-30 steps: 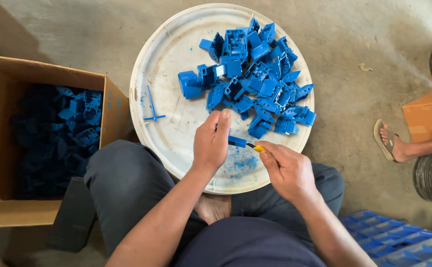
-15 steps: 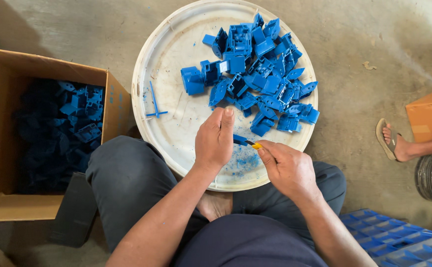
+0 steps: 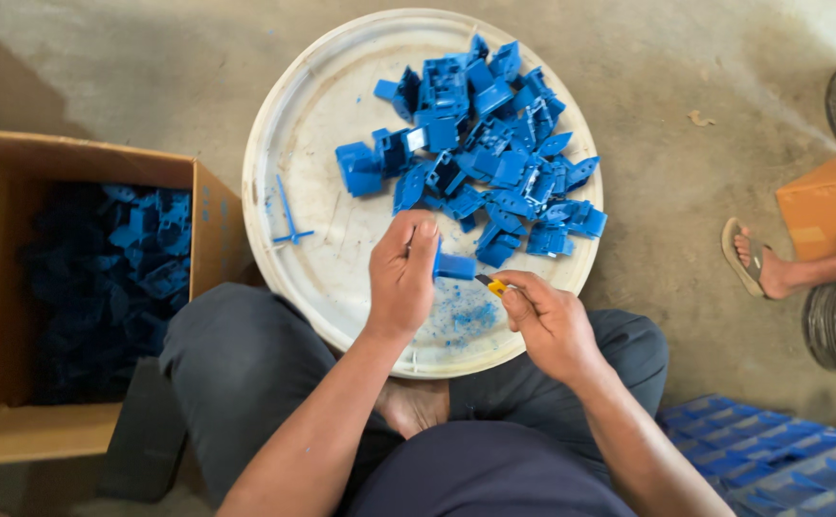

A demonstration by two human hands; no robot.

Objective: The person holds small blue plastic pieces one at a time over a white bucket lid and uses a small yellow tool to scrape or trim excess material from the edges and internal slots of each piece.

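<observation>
The left hand [image 3: 401, 278] pinches a small blue plastic part [image 3: 454, 266] that juts from its fingertips toward the right hand [image 3: 547, 321], whose fingers clench a yellow-tipped knife [image 3: 490, 284], its tip just beside the part. A slip of the blade could nick the left fingers; loose shavings [image 3: 470, 318] below could scatter off the white tray [image 3: 303, 258].

Open brown cardboard box [image 3: 16, 297] seen at left, on floor, flaps spread, packed with blue plastic parts [image 3: 135, 258]. Second cardboard box [image 3: 824, 201], orange-brown, closed, partly cut off at right edge, beside sandalled foot. No labels, signs or screens spotted anywhere.
</observation>
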